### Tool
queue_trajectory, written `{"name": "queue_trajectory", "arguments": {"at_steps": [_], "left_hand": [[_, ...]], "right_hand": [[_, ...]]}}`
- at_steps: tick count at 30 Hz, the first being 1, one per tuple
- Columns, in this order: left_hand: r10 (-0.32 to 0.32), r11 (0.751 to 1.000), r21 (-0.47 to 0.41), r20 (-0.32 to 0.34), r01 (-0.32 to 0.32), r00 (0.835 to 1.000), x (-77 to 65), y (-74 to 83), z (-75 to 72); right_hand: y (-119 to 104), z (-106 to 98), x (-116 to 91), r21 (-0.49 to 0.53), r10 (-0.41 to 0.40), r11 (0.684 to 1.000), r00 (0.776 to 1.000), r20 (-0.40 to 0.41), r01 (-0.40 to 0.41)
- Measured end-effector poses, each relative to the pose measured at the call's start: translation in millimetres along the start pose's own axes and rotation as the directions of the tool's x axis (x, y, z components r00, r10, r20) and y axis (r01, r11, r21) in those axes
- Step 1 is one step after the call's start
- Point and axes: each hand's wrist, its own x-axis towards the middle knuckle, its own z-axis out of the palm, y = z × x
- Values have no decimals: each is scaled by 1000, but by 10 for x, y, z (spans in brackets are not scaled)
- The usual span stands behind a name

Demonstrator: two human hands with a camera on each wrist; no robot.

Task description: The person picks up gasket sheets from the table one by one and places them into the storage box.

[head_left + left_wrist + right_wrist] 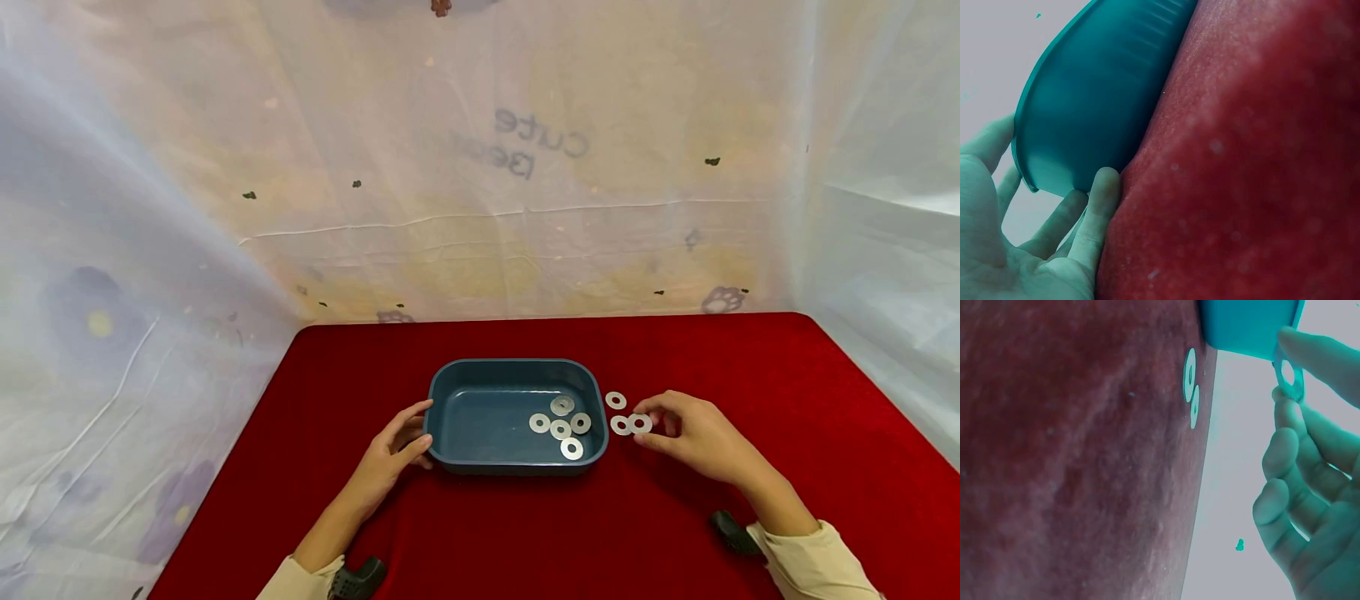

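Observation:
In the head view, a blue rectangular plastic bin (pixel 480 429) stands on a red cloth. Several flat metal washers (pixel 572 439) lie inside, towards its right end. My left hand (pixel 382 458) touches the bin's left end with extended fingers, and the left wrist view shows the fingertips (pixel 1105 181) against the outer wall. Just right of the bin, my right hand (pixel 697 437) pinches one washer (pixel 1298 385) between thumb and forefinger, above the cloth. Two more washers lie on the cloth between bin and hand: an upper one (pixel 622 401) and a lower one (pixel 614 425), which the held washer partly overlaps in view.
The red cloth (pixel 360 358) covers the whole table, which has rounded far corners. Pale printed sheeting (pixel 450 250) hangs behind the table and on both sides. A dark strap-like device (pixel 733 533) sits by the right wrist, another (pixel 358 579) by the left.

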Motion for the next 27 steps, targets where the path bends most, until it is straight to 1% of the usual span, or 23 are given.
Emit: {"name": "queue_trajectory", "arguments": {"at_steps": [6, 11, 15, 20, 23, 27], "left_hand": [[-2, 1000, 3, 7, 2, 1000, 6, -8, 6], [-5, 1000, 6, 0, 5, 1000, 0, -11, 2], [-3, 1000, 9, 2, 3, 1000, 0, -13, 0], [-1, 1000, 11, 2, 1, 1000, -1, -16, -3], [-3, 1000, 10, 0, 3, 1000, 2, -14, -5], [-2, 1000, 8, 0, 2, 1000, -4, -16, -9]], "right_hand": [[-21, -6, 15, -9, 29, 1000, 999, -32, -30], [-86, -44, 62, -2, 50, 999, 997, -58, -50], [-141, -83, 111, 13, 29, 1000, 996, -81, -28], [-214, -122, 168, 33, -18, 999, 994, -108, 21], [-272, -142, 205, 46, -25, 998, 994, -106, 30], [-360, -154, 256, 72, -33, 997, 997, -76, 39]]}}
